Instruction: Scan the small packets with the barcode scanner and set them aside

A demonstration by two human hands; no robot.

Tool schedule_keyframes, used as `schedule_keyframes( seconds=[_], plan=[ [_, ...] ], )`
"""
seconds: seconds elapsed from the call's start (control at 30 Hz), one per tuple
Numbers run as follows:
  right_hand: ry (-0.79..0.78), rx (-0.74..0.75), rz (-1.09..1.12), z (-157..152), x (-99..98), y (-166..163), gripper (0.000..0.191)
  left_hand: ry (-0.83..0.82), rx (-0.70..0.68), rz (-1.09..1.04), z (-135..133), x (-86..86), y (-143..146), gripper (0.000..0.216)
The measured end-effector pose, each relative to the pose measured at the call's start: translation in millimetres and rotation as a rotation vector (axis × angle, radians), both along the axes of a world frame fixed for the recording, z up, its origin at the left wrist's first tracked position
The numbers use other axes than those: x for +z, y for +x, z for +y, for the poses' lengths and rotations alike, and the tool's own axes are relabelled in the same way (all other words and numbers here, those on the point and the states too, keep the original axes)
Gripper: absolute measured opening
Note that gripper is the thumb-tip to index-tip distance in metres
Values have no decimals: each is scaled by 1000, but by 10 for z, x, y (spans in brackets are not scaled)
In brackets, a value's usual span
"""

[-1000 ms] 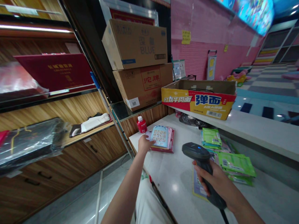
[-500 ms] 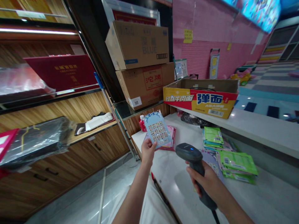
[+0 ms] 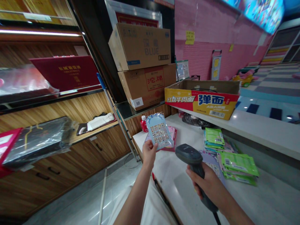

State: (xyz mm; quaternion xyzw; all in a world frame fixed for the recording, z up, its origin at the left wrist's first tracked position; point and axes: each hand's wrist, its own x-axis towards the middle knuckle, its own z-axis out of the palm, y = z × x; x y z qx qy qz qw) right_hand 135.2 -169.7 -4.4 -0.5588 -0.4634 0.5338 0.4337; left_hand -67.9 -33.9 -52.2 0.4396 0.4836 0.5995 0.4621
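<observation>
My left hand (image 3: 149,152) pinches the lower edge of a light blue card pack (image 3: 160,131) in a clear plastic sleeve, its face covered with rows of tiny pictures. Wrapped around the handle of a dark barcode scanner (image 3: 191,153) is my right hand (image 3: 208,181); the scanner's head points toward the pack, with a gap between them. Behind the pack, pink packs (image 3: 173,137) lie on the white counter (image 3: 173,175). Beside my right hand are a purple sheet (image 3: 212,161), partly hidden, and stacked green packets (image 3: 239,162).
More green packets (image 3: 213,137) lie farther back. An open noodle carton (image 3: 201,101) stands on the raised ledge (image 3: 262,125). A small red bottle (image 3: 143,124) is near the counter's far left corner. Cardboard boxes (image 3: 145,47) are stacked behind. Wooden shelves (image 3: 93,156) line the left.
The blue light on top of the scanner has gone out. Both hands keep their holds, and the view has shifted slightly.
</observation>
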Motion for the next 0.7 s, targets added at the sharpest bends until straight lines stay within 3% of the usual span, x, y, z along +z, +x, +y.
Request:
schedule_keyframes(
  seconds=[0.2,0.4,0.53,0.7],
  plan=[
    [-1,-50,-1,46,-17,40,35,-84,-59,7,-83,71,11,44],
    [57,-202,30,127,94,336,40,-336,-393,11,-391,119,54,50],
    [109,-319,102,142,198,571,41,-461,-548,50,-621,28,212,49],
    [178,-384,135,132,237,736,42,-504,-660,141,-776,-161,562,39]
  ],
)
